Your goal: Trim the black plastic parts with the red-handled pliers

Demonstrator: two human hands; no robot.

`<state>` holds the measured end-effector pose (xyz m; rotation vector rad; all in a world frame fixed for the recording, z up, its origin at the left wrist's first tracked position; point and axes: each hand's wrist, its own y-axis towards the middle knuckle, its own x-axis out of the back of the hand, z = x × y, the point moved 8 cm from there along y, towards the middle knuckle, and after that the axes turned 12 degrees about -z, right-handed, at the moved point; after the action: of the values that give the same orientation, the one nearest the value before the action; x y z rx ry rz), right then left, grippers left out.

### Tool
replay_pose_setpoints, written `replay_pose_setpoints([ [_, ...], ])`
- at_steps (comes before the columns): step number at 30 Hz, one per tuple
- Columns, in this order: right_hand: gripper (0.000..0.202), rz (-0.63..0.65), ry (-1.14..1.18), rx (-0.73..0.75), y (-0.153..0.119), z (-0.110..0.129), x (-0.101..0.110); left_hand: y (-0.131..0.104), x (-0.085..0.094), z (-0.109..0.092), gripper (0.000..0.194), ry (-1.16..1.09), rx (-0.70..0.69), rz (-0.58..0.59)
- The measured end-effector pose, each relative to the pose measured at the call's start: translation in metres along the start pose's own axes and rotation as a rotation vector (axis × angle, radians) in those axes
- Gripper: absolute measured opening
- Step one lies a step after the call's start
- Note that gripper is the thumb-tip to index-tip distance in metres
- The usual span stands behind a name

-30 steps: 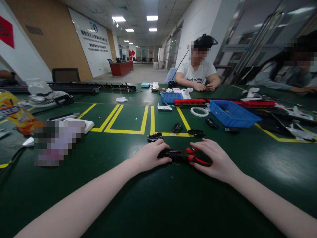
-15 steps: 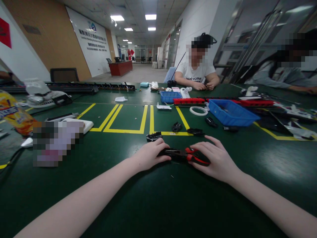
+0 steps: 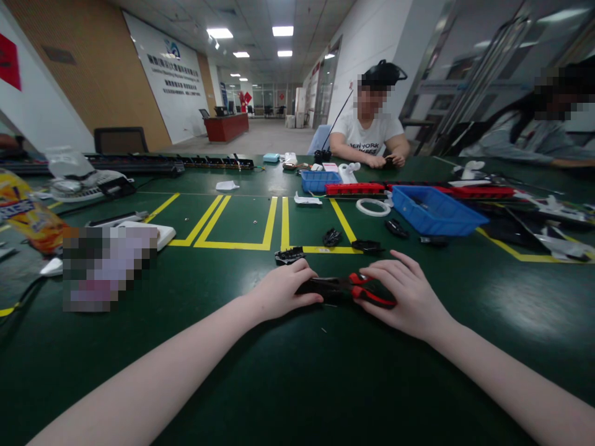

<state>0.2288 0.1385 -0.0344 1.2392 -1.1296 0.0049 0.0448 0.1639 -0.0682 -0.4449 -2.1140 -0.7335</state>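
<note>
Red-and-black handled pliers (image 3: pixel 375 297) are gripped by my right hand (image 3: pixel 406 294), the handles slightly spread. Their dark jaws point left and meet a black part (image 3: pixel 310 286), which my left hand (image 3: pixel 288 290) pinches between thumb and fingers. Its exact kind cannot be made out, as my fingers cover much of it. Just beyond my left hand lies a black plastic piece (image 3: pixel 289 255). Similar black pieces rest farther off, one (image 3: pixel 331 237) inside the yellow lines and another (image 3: pixel 368 246) on the line. A thin sliver (image 3: pixel 324 329) lies on the green table in front of my hands.
A blue bin (image 3: pixel 437 214) stands at the right beyond my hands, with a white ring (image 3: pixel 373 207) beside it. Red strips (image 3: pixel 356 189) lie behind. A snack bag (image 3: pixel 30 210) and a white device (image 3: pixel 162 234) are at left. Across the table sits a person (image 3: pixel 369 133).
My right hand and the pliers have shifted very slightly to the right. My left hand stays nearly in place with the black part. The person opposite has moved a little.
</note>
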Motion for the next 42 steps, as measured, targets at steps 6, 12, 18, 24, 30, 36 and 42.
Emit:
replay_pose_setpoints([
  [6,0.047,0.013,0.013,-0.020,-0.004,-0.005,-0.002,-0.001,0.000,0.000,0.027,-0.004,-0.002,-0.015],
  [12,0.049,0.024,0.072,-0.059,-0.006,-0.008,-0.005,0.000,-0.001,0.001,0.029,0.011,0.009,-0.011],
  [18,0.045,0.053,0.102,-0.065,-0.007,-0.008,-0.008,-0.001,0.000,0.002,0.029,-0.015,0.021,-0.011],
  [24,0.038,0.075,0.099,-0.052,-0.004,-0.006,-0.007,-0.001,0.000,0.001,0.030,-0.004,0.019,-0.010],
  [30,0.034,0.086,0.099,-0.045,0.000,-0.001,-0.006,-0.001,0.000,0.000,0.031,0.001,0.007,-0.018],
  [36,0.034,0.078,0.079,-0.016,0.000,0.001,-0.005,-0.001,0.000,0.000,0.030,0.010,-0.017,-0.025],
  [42,0.037,0.073,0.076,0.025,-0.003,0.001,-0.006,-0.001,0.003,-0.001,0.032,0.024,-0.033,-0.058],
])
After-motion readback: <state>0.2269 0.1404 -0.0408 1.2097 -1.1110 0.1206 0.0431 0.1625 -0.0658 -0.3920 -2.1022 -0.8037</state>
